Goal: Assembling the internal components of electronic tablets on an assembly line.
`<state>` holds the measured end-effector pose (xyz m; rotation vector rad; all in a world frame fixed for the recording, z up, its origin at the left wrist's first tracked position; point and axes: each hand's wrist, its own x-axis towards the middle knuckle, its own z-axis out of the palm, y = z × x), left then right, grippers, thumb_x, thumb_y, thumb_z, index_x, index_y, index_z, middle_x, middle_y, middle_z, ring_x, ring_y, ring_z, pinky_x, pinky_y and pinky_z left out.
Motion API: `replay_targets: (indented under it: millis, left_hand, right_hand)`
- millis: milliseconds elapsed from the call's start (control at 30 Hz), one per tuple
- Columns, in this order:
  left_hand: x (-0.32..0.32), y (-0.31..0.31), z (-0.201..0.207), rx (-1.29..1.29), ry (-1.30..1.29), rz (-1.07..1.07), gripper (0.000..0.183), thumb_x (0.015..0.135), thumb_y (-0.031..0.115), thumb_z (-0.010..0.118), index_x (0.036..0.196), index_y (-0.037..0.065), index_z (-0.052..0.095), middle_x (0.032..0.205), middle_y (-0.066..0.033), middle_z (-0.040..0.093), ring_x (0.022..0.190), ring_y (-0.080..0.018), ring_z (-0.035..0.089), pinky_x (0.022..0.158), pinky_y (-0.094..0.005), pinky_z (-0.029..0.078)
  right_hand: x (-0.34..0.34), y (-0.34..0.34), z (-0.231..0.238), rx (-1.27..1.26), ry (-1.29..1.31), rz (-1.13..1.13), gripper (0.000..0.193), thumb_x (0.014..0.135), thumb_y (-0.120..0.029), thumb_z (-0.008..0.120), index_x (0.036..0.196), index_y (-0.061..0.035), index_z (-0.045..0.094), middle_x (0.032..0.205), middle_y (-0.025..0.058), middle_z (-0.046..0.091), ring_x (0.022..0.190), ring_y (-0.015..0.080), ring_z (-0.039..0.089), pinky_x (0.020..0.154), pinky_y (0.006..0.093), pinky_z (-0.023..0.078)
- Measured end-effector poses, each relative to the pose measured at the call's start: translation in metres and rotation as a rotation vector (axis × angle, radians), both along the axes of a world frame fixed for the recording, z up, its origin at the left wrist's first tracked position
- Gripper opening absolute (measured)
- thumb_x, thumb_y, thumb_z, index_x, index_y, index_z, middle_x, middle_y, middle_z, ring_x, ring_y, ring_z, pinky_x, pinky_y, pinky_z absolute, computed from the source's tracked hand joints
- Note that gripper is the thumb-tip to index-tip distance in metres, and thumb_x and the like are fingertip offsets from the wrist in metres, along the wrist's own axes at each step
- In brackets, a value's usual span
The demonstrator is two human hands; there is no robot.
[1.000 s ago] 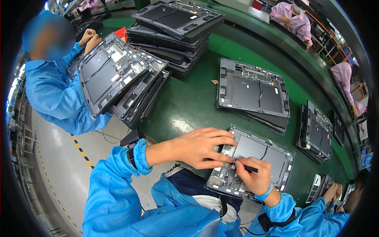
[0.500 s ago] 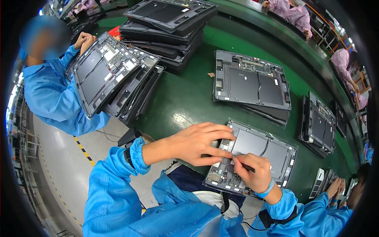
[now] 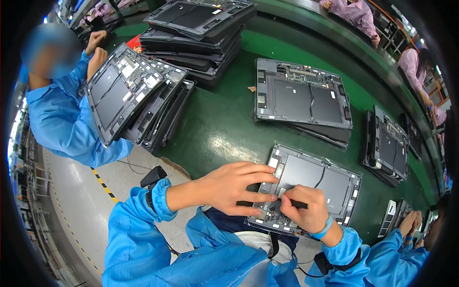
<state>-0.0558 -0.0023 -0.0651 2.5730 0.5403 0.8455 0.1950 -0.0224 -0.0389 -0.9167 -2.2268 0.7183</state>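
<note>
In front of me an opened laptop base [image 3: 306, 174] lies on the green table, its flat dark battery, black cable and circuit board exposed. My left hand [image 3: 228, 187] rests flat over its left edge, fingers spread, fingertips touching the frame. Something dark shows between its fingers and thumb; I cannot make out what. Pinched in my right hand [image 3: 306, 205] is a slim black tool [image 3: 299, 204], its back end sticking out to the right. The tool's tip, close to my left fingertips above the circuit board, is too small to tell.
Further laptop bases [image 3: 303, 93] lie stacked beyond mine, with another stack [image 3: 388, 143] at right. Tall piles [image 3: 196, 43] stand at far left. A co-worker in blue [image 3: 62, 110] sits at left; another person's hands [image 3: 410, 224] work at right. The table's edge [image 3: 174, 167] runs near my left forearm.
My left hand has shifted slightly left and down on the laptop base. The right hand stays near the same spot, with more of the black tool showing. The left co-worker's hands have moved apart.
</note>
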Motion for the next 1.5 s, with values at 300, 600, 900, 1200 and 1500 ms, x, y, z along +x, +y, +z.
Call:
replay_targets:
  millis: [300,600,900,1200,1500]
  left_hand:
    - [0.0,-0.004,0.0,-0.029,0.016,0.018,0.032,0.086,0.03,0.069,0.116,0.021,0.071,0.131,-0.0095,0.057,0.127,-0.031,0.053,0.097,-0.0439,0.05]
    - [0.0,-0.003,0.001,-0.045,0.021,0.024,0.032,0.083,0.026,0.069,0.114,0.022,0.073,0.13,-0.0097,0.057,0.126,-0.031,0.054,0.096,-0.0436,0.051]
    - [0.002,-0.003,0.002,-0.018,0.003,0.025,0.033,0.081,0.024,0.07,0.113,0.019,0.073,0.129,-0.01,0.058,0.125,-0.0312,0.055,0.096,-0.0434,0.052]
    - [0.001,-0.002,0.004,-0.047,0.015,0.032,0.032,0.079,0.022,0.074,0.112,0.021,0.074,0.131,-0.0084,0.06,0.124,-0.0303,0.058,0.081,-0.0379,0.059]
    - [0.001,0.0,0.006,0.081,0.058,0.01,0.031,0.077,0.024,0.073,0.108,0.02,0.073,0.13,-0.0097,0.059,0.121,-0.0296,0.059,0.085,-0.0384,0.057]
  right_hand:
    - [0.016,-0.008,0.004,0.006,-0.097,-0.137,0.011,0.076,-0.002,0.074,0.076,-0.0038,0.064,0.066,0.0078,0.061,0.053,0.0256,0.061,0.049,0.0343,0.049]
    - [0.027,-0.012,0.004,0.013,-0.085,-0.157,0.01,0.076,-0.002,0.074,0.076,-0.0043,0.065,0.066,0.008,0.062,0.052,0.0254,0.061,0.048,0.034,0.049]
    - [0.025,-0.017,0.009,0.004,-0.101,-0.199,0.011,0.076,-0.002,0.074,0.076,-0.0033,0.063,0.067,0.0095,0.062,0.052,0.0276,0.061,0.048,0.0352,0.049]
    - [0.023,-0.007,0.012,-0.137,-0.118,-0.235,0.011,0.078,-0.003,0.071,0.074,-0.0015,0.061,0.066,0.0121,0.061,0.052,0.03,0.06,0.049,0.0362,0.049]
    - [0.023,-0.012,0.008,-0.124,-0.093,-0.239,0.011,0.078,-0.003,0.072,0.074,-0.0021,0.061,0.067,0.0118,0.061,0.052,0.029,0.06,0.05,0.0356,0.049]
